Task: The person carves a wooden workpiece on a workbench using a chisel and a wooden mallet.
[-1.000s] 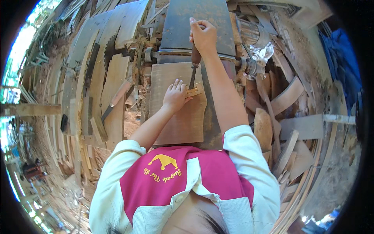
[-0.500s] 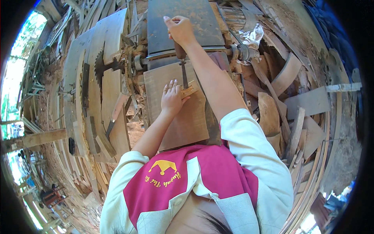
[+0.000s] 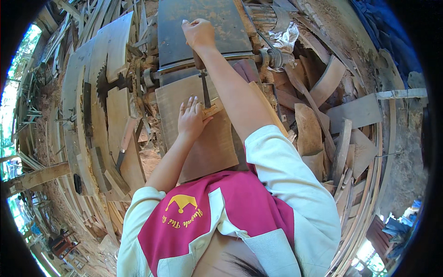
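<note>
My right hand point(image 3: 199, 35) is closed round the wooden handle point(image 3: 198, 60) of a chisel-like tool, thumb raised at the top. Its dark metal blade point(image 3: 205, 92) points down onto a small light wooden piece point(image 3: 213, 109). Beside the blade's tip, my left hand point(image 3: 190, 121) holds that piece against a flat brown board point(image 3: 198, 152), fingers extended and thumb at its near side. The board rests on the machine bed below a dark metal plate point(image 3: 203, 16) and a horizontal shaft.
A toothed circular blade point(image 3: 103, 83) sits in planks at the left, near a knife point(image 3: 127, 141) with a pale handle. Curved wood offcuts point(image 3: 323, 83), crumpled silvery sheeting point(image 3: 284, 39) and a pulley point(image 3: 272, 57) lie right. A blue tarp point(image 3: 385, 37) hangs at upper right.
The whole view has shifted, so the machine and my hands appear farther left. Both hands keep their hold on the tool and small piece, with little visible movement relative to the board.
</note>
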